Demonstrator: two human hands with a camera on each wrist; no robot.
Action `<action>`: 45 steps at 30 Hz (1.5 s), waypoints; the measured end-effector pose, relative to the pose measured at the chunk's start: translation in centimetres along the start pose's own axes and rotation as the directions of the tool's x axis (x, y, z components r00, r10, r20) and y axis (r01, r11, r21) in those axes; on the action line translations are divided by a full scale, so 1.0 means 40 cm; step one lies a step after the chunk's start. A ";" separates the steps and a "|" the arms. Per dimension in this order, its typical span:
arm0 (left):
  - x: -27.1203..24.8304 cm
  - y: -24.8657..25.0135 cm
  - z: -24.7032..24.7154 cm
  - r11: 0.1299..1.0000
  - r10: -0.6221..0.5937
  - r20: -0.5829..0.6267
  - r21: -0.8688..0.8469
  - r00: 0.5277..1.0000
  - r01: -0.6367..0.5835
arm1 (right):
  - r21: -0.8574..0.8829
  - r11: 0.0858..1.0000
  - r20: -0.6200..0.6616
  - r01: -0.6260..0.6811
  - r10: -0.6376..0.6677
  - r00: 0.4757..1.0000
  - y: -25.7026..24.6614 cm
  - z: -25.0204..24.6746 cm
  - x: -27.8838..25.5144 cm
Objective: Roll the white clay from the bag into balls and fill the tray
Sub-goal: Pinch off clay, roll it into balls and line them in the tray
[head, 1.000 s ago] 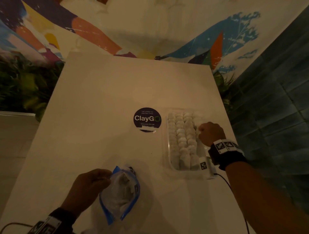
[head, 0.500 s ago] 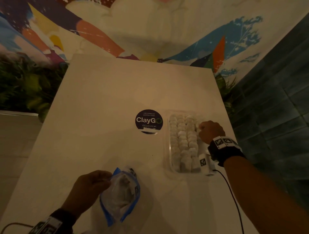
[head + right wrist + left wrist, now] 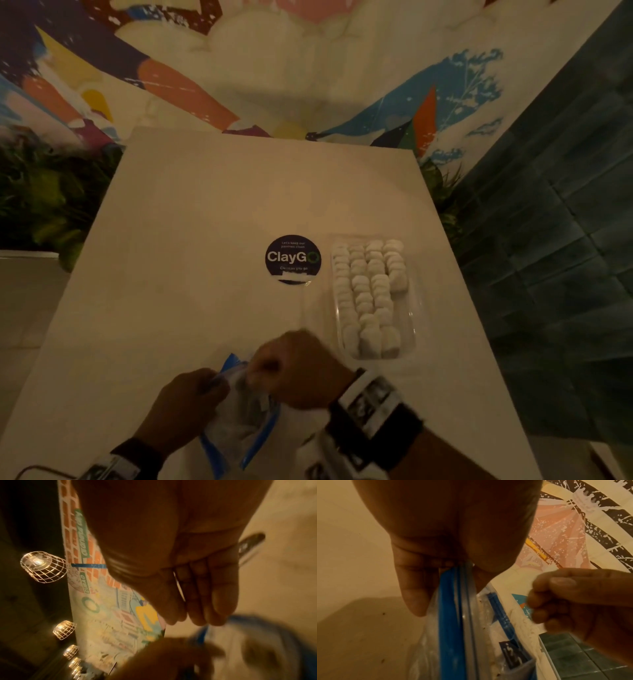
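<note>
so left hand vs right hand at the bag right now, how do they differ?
The left hand pinches the blue zip edge of the bag; the right hand is curled at the bag's mouth, and whether it grips anything cannot be told. The left hand is on the bag's left side, the right hand on its right, nearer the tray. Both are at the bag's top and wear wrist bands.

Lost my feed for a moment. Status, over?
Left hand pinches bag rim. Right hand at bag mouth, fingers curled, grip unclear. Tray nearly full. Nothing blocking.
</note>
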State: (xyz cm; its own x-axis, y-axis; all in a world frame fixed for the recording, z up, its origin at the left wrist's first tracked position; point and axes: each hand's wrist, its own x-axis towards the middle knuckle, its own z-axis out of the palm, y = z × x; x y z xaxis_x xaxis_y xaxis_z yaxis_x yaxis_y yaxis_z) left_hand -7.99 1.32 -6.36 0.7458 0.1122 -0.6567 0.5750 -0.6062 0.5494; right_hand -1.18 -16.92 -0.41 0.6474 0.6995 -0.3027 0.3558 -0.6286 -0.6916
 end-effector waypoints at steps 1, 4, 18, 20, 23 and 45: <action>-0.004 0.005 -0.001 1.000 0.000 -0.014 -0.017 1.000 0.000 | -0.017 1.000 0.099 -0.007 0.009 0.995 -0.016 0.035 0.012; -0.008 0.009 -0.002 0.999 0.028 -0.087 -0.035 0.996 -0.031 | -0.147 0.987 0.295 -0.058 0.100 0.950 -0.032 0.100 0.043; -0.025 -0.007 -0.003 0.997 0.081 -0.239 0.001 0.968 -0.084 | -0.326 0.933 0.021 -0.153 0.169 0.985 0.008 0.140 0.047; -0.021 -0.019 0.001 0.994 0.096 -0.267 -0.022 0.959 -0.106 | -0.354 0.921 0.018 -0.163 0.181 0.983 0.004 0.148 0.050; -0.020 -0.032 0.007 0.978 0.183 -0.300 -0.038 0.936 -0.203 | -0.399 0.901 0.027 -0.173 0.200 0.979 0.002 0.152 0.057; -0.005 -0.050 0.011 0.915 0.384 -0.265 -0.023 0.884 -0.404 | -0.109 0.963 0.094 -0.247 0.257 0.962 0.016 0.144 0.057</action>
State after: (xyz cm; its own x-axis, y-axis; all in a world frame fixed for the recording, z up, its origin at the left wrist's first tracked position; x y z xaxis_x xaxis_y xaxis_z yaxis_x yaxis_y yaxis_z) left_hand -9.42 2.15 -7.57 0.9696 0.0754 -0.2329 0.2325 -0.5813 0.7797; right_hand -3.36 -13.77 -5.33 0.6508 0.5429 -0.5308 0.2560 -0.8151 -0.5197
